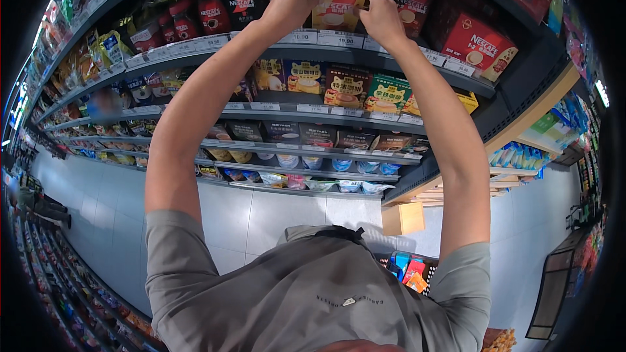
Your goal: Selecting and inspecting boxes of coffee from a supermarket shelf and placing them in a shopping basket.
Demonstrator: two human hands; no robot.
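Both my arms reach up to a shelf of coffee. A yellow coffee box (335, 12) with a cup printed on its front stands at the shelf's front edge, between my hands. My left hand (292, 1) is at its upper left side, fingers bent against it. On the opposite side my right hand (383, 15) grips the box's right edge, fingertips near the top corner. Behind the box's top, the view is dim and partly hidden. To the right of my right hand is a dark red coffee box (413, 8); a black box (240, 4) stands left of my left wrist.
Red-lidded coffee jars (210, 8) stand left on the same shelf, a large red box (479, 45) right. Price-tag rails (339, 38) edge the shelves. Below are more boxes (305, 77). A cardboard box (403, 218) and a filled basket (412, 272) are low behind; a person (40, 203) is far left.
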